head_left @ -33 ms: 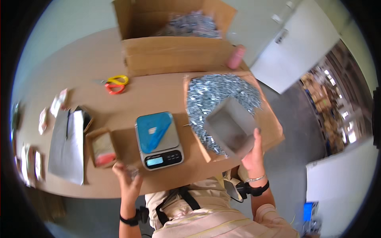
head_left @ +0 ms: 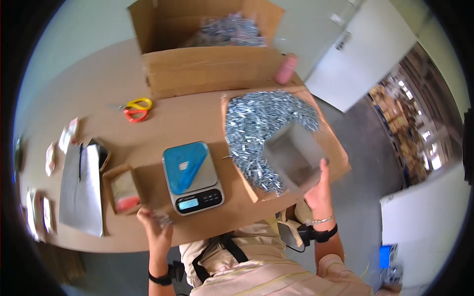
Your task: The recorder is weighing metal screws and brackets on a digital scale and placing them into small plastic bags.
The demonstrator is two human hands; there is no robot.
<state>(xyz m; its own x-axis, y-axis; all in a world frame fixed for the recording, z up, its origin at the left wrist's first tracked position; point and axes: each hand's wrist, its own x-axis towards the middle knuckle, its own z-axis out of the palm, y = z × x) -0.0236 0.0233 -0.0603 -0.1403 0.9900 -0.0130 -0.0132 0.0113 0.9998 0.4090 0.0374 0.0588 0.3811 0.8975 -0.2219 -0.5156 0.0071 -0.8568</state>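
The left hand sits at the near edge of the table, fingers curled around something small and glinting; it is too blurred to name, and how tightly it is pinched cannot be told. The right hand grips the near wall of a grey box, which is tilted with its open mouth facing up; nothing can be seen in it. The box rests in a heap of small metal parts lying in a shallow cardboard tray at the table's right edge. Near the middle of the near edge stands a scale with a blue sheet on its plate. Left of it a small carton holds something pink and pale, unclear. At the far edge a big cardboard box holds more metal parts, partly hidden by its wall. Scissors lie left of it. Papers lie towards the left edge.
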